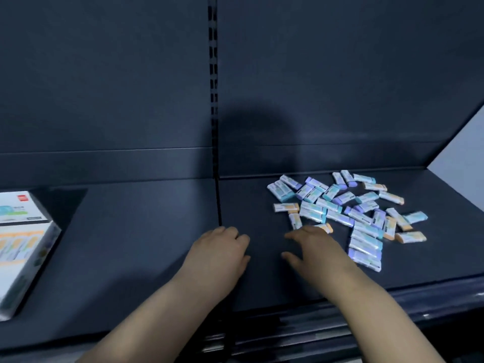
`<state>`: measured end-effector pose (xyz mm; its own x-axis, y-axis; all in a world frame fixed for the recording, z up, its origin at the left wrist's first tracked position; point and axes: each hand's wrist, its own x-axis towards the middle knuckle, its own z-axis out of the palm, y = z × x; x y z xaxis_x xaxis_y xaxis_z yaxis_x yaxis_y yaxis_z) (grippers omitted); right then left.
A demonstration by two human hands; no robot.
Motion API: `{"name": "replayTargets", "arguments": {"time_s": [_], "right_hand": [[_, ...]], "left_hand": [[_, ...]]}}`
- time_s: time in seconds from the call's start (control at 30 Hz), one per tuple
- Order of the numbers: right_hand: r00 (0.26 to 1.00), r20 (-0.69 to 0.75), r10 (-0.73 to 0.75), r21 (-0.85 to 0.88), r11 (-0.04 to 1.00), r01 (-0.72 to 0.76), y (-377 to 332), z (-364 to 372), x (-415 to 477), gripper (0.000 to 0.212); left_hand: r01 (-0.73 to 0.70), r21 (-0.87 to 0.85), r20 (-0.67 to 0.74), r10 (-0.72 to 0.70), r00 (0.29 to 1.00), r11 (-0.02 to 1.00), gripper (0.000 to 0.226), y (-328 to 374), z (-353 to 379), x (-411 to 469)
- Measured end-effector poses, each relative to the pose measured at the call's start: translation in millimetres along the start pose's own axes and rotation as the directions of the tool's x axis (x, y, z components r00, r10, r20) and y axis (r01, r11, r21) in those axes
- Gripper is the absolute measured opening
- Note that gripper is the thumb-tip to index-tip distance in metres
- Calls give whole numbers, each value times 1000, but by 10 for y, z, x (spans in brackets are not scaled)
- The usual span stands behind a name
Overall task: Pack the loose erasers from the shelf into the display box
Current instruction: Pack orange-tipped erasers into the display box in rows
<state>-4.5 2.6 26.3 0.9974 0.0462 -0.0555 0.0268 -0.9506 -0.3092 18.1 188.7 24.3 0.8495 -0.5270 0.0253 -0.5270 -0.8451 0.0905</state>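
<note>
Dark shelf (157,231): erasers (340,213) right, display box (23,244) left. Our left hand (222,250), right hand (314,247) lie relaxed, empty. Erasers seem light, firm; we'd pinch long sides.

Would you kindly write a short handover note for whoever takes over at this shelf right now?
Left hand: empty, fingers relaxed, over the shelf.
Right hand: empty, at the near edge of the eraser pile.
Loose erasers: all scattered on the shelf's right section.
Display box: far left, apart from the pile; its contents are not visible.
Done: nothing visibly packed.
Left: move every eraser into the box.
</note>
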Motion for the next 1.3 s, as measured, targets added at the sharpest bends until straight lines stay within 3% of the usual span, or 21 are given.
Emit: {"name": "replayTargets", "arguments": {"time_s": [0.17, 0.33, 0.67, 0.9, 1.07, 1.23, 1.3], "right_hand": [[1000, 9, -24, -59, 998, 24, 705, -259, 193, 31], [988, 109, -111, -120, 985, 123, 1131, -330, 379, 6], [947, 116, -300, -25, 952, 305, 1407, -312, 539, 15], [949, 107, -298, -63, 950, 306, 1374, -304, 489, 35], [941, 59, -333, -94, 937, 337, 1374, -293, 397, 24], [936, 8, -352, -42, 935, 352, 1351, -350, 309, 49], [941, -1, -337, -11, 941, 337, 1330, -362, 305, 45]], "left_hand": [[60, 19, 13, -61, 998, 998, 39, 483, 81, 375], [153, 13, 13, -153, 988, 988, 38, 847, 178, 610], [262, 22, 20, -262, 965, 965, 40, 1160, 279, 796], [170, 44, 36, -171, 985, 985, 50, 1155, 281, 866], [60, 80, -39, -57, 998, 995, 40, 1236, 278, 967], [-69, 2, -131, 69, 989, 998, 36, 1226, 358, 988], [-70, -99, -146, 55, 988, 993, 24, 1218, 339, 968]]}}
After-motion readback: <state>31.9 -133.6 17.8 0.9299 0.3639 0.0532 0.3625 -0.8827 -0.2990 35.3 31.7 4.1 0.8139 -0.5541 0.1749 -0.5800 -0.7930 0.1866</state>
